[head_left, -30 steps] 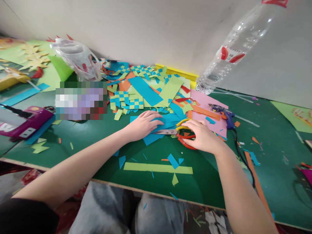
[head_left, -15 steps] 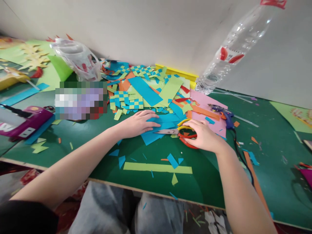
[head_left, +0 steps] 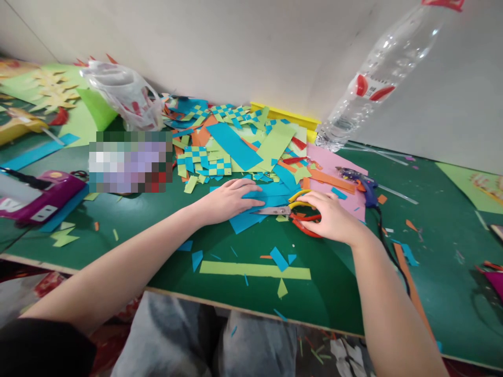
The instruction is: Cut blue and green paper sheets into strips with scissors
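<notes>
My left hand (head_left: 234, 200) lies flat on blue paper pieces (head_left: 245, 221), its fingers spread and pointing right. In my right hand (head_left: 332, 215) is a pair of scissors (head_left: 277, 211) with yellow and red handles. Their blades look closed and point left, resting over the blue paper close to my left fingertips. Just beyond the hands, woven green-and-blue checkered paper pieces (head_left: 219, 166) and a wide blue strip (head_left: 234, 146) lie in a pile. A long light-green strip (head_left: 255, 270) is on the table nearer to me, with small blue scraps around it.
Right of my hands, a blue glue gun (head_left: 367, 191) with a black cord rests by pink paper (head_left: 356, 203). A plastic bottle (head_left: 377, 84) leans at the wall. On the left are a purple power strip (head_left: 47, 201), a bagged cup (head_left: 123, 97) and a yellow glue gun (head_left: 19, 125).
My left hand has slid slightly to the right over the blue paper. The right hand and the scissors have shifted a little to the right.
</notes>
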Demonstrator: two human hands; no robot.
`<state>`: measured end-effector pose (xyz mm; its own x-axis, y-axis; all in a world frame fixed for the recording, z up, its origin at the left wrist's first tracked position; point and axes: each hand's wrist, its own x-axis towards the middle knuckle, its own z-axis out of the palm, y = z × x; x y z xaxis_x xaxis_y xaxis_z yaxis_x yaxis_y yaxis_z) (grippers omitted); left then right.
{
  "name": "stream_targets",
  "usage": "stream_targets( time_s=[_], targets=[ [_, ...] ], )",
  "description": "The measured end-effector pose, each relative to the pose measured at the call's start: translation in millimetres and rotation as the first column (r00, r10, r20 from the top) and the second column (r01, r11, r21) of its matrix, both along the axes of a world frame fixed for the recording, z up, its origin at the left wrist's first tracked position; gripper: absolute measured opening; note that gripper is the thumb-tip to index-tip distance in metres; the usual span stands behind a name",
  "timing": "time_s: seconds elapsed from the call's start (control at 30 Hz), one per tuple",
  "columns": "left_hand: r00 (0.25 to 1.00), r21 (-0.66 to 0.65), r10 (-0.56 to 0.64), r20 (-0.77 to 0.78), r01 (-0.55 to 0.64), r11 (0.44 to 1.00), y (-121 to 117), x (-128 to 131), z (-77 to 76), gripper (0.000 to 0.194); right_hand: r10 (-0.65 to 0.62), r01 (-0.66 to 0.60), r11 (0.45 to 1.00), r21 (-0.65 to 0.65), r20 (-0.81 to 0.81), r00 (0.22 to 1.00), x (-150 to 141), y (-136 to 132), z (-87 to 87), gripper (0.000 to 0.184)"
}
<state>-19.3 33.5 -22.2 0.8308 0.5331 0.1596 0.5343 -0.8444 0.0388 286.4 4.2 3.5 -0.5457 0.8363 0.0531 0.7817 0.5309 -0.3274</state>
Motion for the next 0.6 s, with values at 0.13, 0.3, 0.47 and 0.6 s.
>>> stream_targets(
  time_s=[0.13,0.3,0.47,0.6],
  targets=[
    [1.0,-0.018,0.01,0.003,-0.01,1.0,1.0,-1.0,-2.6,0.037,0.008,-0.008,1.0,0.022,-0.004,1.0,-1.1,-0.3,0.4,0.035],
    [1.0,-0.04,0.018,0.023,-0.017,0.999,1.2,-1.4,-3.5,0.036,0.004,-0.004,1.0,0.011,0.012,1.0,-0.5,-0.5,1.3,0.036],
    [0.999,-0.052,0.022,0.026,-0.021,0.998,0.7,-1.2,-2.8,0.037,0.013,-0.013,1.0,0.013,0.012,1.0,1.0,-0.2,1.6,0.035],
    [0.999,-0.058,0.028,0.027,-0.026,0.998,0.6,-0.8,-2.7,0.037,0.003,-0.003,1.0,0.01,0.002,1.0,-2.6,-1.6,2.7,0.036]
  ],
)
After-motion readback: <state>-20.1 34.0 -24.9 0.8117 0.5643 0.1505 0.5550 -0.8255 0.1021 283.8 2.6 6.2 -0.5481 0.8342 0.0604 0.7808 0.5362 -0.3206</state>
